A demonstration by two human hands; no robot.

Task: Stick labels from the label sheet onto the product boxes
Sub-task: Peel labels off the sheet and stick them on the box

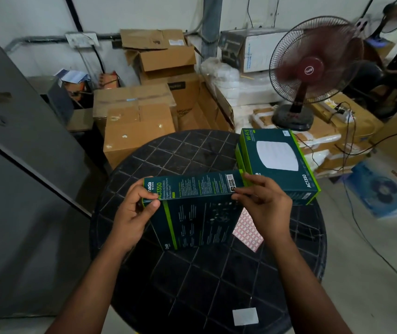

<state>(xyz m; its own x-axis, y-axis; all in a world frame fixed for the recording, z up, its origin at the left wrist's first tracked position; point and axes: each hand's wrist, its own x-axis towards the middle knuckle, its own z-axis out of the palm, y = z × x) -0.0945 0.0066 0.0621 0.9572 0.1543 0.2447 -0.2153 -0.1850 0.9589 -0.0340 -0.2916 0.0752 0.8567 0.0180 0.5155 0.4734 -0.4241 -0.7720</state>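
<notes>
Box (pixel 192 208) stands on edge at tabletop (pixel 216 285) centre, my left hand (pixel 132 213) fingers clamped on its left end, right hand (pixel 262 203) fingers pinching top-right corner; label sheet (pixel 247 231) flat behind it, beside 2nd box (pixel 279 162)

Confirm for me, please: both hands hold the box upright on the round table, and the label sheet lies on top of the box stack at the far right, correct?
Not quite. The head view shows the label sheet lying on the table, partly behind the held box, not on the box stack. The rest holds: the left hand and right hand grip the box upright.
</notes>
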